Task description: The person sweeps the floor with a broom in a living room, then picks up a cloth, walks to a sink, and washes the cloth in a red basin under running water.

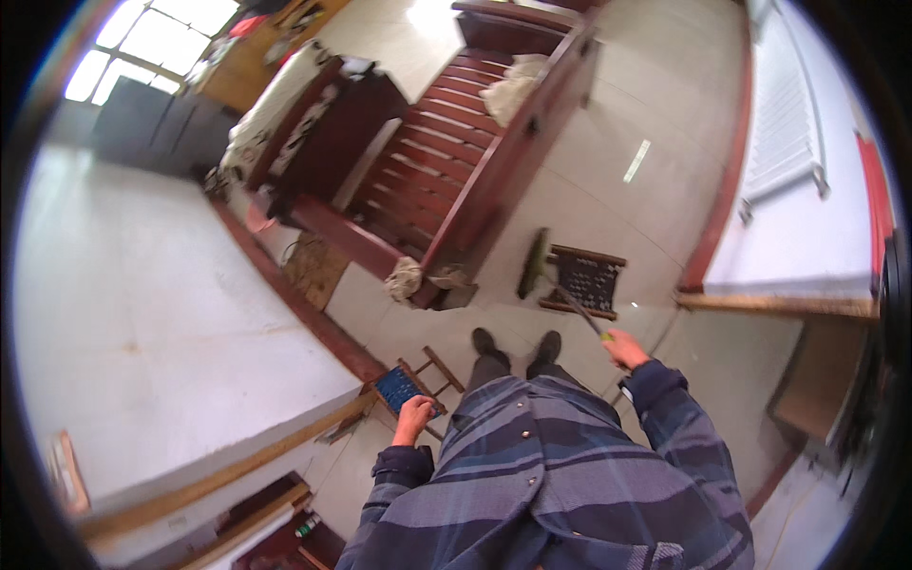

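My right hand (625, 349) grips the handle of a long-handled broom (578, 306). Its greenish broom head (533, 263) lies beside a low stool with a dark woven seat (586, 281) and wooden bars. My left hand (415, 419) has curled fingers and overlaps the edge of another stool with a blue woven seat (396, 390). Whether those fingers hold that stool or only pass above it, I cannot tell. Both my shoes stand on the tiled floor (427, 331) between the two stools.
Ahead is a dark red wooden slatted bench (434, 157), with cloth (405, 279) at its near corner. A white wall (178, 320) with a red base stands left. A white radiator (784, 121) hangs on the right wall. A wood-edged doorway (776, 305) is at right.
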